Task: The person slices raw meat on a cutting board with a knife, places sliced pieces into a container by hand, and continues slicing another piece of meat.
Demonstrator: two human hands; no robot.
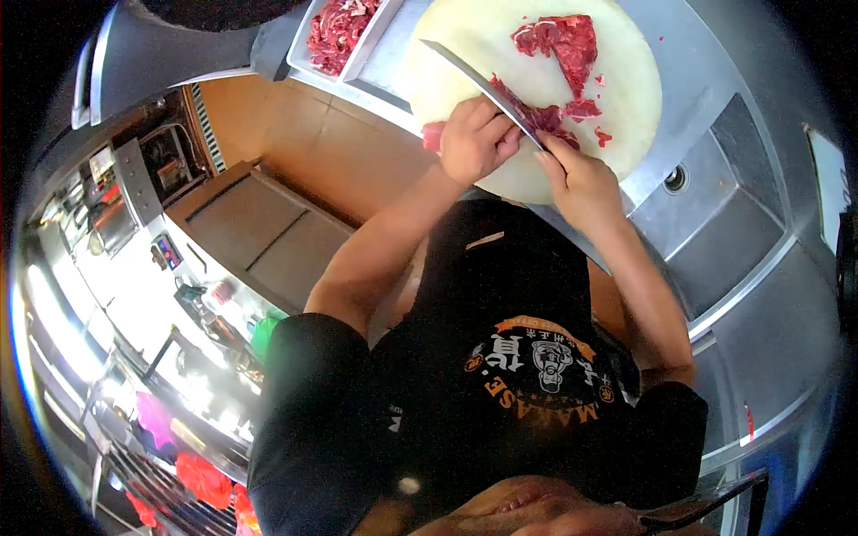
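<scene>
My right hand point(583, 183) is wrapped round the handle of a kitchen knife point(474, 75), whose long blade slants up and left over a round, pale cutting board point(626, 107). Under the blade lies a piece of raw red meat point(541, 118). With curled fingers, my left hand point(475, 143) presses on this meat just left of the blade. A paler end of meat point(433, 136) shows past my left hand at the board's edge. Farther up the board sits a bigger piece of raw meat point(569, 49), with small scraps point(602, 137) nearby.
A white tray point(365, 55) of sliced raw meat point(338, 36) stands left of the board. To the right is a metal sink with a drain point(677, 178). A brown floor point(295, 134) and a lit counter point(201, 295) with several items lie at the left.
</scene>
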